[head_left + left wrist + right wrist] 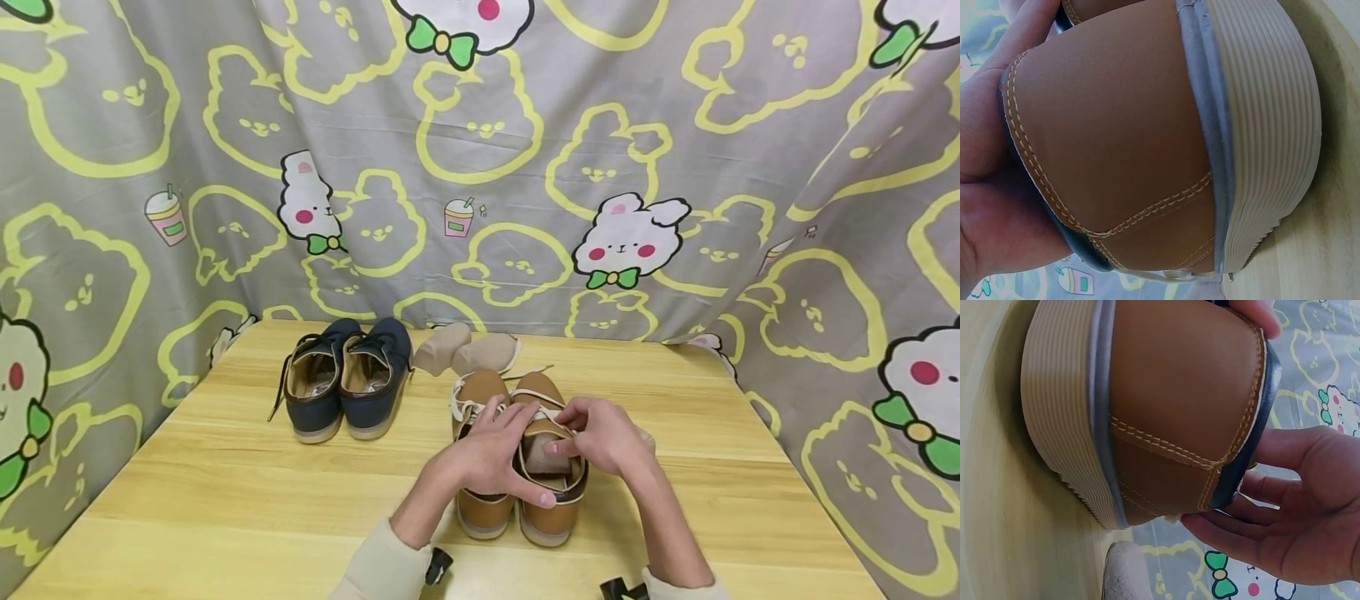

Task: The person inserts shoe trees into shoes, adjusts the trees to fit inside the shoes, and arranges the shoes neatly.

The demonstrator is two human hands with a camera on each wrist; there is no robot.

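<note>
A pair of brown lace-up shoes stands on the table, heels towards me. Inside the right-hand brown shoe (552, 523), a beige padded shoe filler (546, 454) shows through the opening. My left hand (483, 454) rests across this shoe, its fingers stretched forward along the collar and its thumb reaching over the heel side. At the other side of the opening, my right hand (603, 433) has its thumb against the filler and its bent fingers near the laces. In the right wrist view, the shoe collar (1254, 437) hides the right thumb's tip.
The other brown shoe (483, 515) touches it on the left. Navy lace-up shoes (313, 412) stand further left. Two more beige fillers (442, 348) lie behind the brown pair; another, partly hidden, lies beyond my right hand. Patterned grey cloth (495, 200) hangs round the wooden table (247, 517).
</note>
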